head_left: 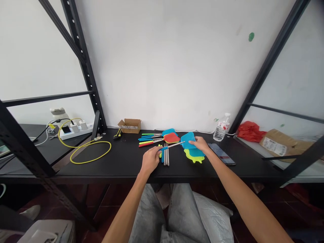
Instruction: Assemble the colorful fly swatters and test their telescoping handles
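Blue mesh makes up the head of the swatter [187, 137], held level over the table [126, 162] between 2 hands. The left hand [151, 159] is closed around its blue handle [164, 148]; the right hand [200, 144] pinches the head near its lower right corner. A silver shaft runs between them, its tip at the head's edge. Under the right hand lie 2 loose heads, a blue head [198, 153] partly covering a lime head [193, 157]. Just beside the left hand, silver rods [166, 157] lie side by side, pointing away from the person. Beyond them is a pile of swatters, a red head [171, 137] foremost, handles to the left. Farther left stand a small open box [133, 126] and a yellow cable [110, 148] in loops. To the right, a phone [221, 154] lies flat near an upright bottle [221, 128].
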{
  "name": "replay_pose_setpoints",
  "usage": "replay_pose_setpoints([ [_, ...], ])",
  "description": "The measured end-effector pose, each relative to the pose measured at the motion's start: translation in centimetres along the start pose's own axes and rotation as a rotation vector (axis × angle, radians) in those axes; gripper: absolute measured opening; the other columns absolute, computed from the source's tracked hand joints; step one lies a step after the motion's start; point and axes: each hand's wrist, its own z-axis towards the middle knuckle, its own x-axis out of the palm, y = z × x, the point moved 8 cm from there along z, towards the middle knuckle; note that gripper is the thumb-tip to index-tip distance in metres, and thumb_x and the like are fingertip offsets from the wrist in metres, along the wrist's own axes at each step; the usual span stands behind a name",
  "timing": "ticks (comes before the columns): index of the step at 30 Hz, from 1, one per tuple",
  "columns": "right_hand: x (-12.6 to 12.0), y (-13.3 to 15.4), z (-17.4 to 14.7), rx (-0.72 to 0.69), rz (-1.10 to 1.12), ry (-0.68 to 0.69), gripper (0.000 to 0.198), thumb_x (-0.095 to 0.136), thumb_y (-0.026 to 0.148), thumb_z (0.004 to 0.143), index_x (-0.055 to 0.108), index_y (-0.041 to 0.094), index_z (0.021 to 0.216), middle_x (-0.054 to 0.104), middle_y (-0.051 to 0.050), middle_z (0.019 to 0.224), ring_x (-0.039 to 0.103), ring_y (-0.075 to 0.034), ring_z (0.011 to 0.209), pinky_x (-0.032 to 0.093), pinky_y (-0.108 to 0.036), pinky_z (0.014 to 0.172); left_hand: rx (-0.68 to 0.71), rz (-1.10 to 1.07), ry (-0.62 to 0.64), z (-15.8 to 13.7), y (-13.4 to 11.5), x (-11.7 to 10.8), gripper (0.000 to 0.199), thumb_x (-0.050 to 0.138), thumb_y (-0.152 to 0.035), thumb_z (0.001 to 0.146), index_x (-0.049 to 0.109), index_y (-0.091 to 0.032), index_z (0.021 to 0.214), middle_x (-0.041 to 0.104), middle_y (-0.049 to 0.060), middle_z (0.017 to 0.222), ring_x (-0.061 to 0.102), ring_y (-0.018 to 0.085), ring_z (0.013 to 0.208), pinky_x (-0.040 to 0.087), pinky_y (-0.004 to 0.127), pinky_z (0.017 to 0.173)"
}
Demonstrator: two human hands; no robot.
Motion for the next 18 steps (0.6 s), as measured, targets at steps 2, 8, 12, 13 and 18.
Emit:
replay_pose_setpoints([
  [2,-0.5,-0.2,-1.3,-0.019,0.118,-0.021,0.034,0.065,0.046,0.077,0.066,0.017,0.095,0.072,-0.011,0.094,0.068,-0.026,0.082,0.050,-0.030,0.060,-0.001,-0.003,0.003,0.0,0.0,0.0,0.030,0.046,-0.020,0.095,0.066,-0.027,0.117,0.070,0.003,0.114,0.064,0.020,0.104,0.050,0.030,0.086],
  [8,-0.6,-2.1,-7.3,-0.068,0.799,-0.148,0.041,0.073,0.051,0.073,0.055,0.022,0.097,0.063,-0.001,0.074,0.055,-0.013,0.046,0.034,-0.023,0.036,0.013,0.016,-0.008,0.1,-0.2,-0.2,0.030,0.044,-0.017,0.095,0.067,-0.026,0.113,0.070,0.003,0.106,0.062,0.020,0.100,0.048,0.033,0.089],
  [12,0.5,-2.9,-9.9,-0.078,0.868,-0.125,0.038,0.072,0.049,0.076,0.054,0.022,0.095,0.055,0.004,0.066,0.045,-0.008,0.040,0.030,-0.020,0.033,0.016,0.033,-0.008,0.1,-0.2,-0.1,0.030,0.044,-0.015,0.094,0.067,-0.025,0.112,0.069,0.003,0.105,0.060,0.021,0.099,0.048,0.033,0.087],
  [13,0.6,-2.9,-10.2,-0.090,0.864,-0.123,0.037,0.071,0.049,0.077,0.054,0.022,0.095,0.054,0.004,0.067,0.045,-0.007,0.040,0.030,-0.019,0.033,0.015,0.036,-0.006,0.2,-0.2,-0.1,0.030,0.044,-0.015,0.094,0.067,-0.025,0.112,0.069,0.003,0.106,0.059,0.021,0.099,0.048,0.033,0.086],
  [18,0.5,-2.6,-10.3,-0.153,0.834,-0.135,0.034,0.068,0.049,0.080,0.054,0.022,0.093,0.052,0.005,0.067,0.043,-0.006,0.040,0.032,-0.019,0.033,0.029,0.038,0.000,0.4,-0.1,0.2,0.030,0.045,-0.012,0.093,0.068,-0.024,0.109,0.070,0.003,0.104,0.060,0.020,0.098,0.046,0.033,0.090],
])
